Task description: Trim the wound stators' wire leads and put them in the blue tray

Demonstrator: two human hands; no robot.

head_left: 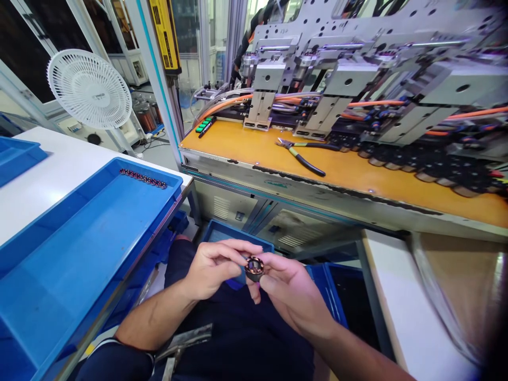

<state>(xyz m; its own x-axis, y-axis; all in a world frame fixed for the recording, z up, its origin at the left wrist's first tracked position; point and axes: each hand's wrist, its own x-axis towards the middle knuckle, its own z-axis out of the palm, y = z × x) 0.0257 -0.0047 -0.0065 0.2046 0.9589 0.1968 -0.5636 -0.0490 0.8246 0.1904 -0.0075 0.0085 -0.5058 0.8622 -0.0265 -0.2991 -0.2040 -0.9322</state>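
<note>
Between my two hands, above my lap, is a small ring-shaped motor stator point(254, 269) with copper windings and a dark outer rim. My left hand point(216, 267) pinches its left side between thumb and fingers. From the other side my right hand point(291, 288) grips it, thumb at the lower edge and index finger along the top right. The ring's opening is tilted up towards me. Fingers cover parts of its sides. A row of similar stators point(143, 178) lies along the far end of the blue tray point(87, 227) on my left.
Ahead, a machine with metal fixtures point(265, 79) stands on an orange-topped bench point(238, 145). Cutting pliers point(301, 153) lie there with handles spread, and a green-and-black item point(205, 126) sits at its left. A white fan point(91, 90) stands back left. A white surface point(408, 296) is at right.
</note>
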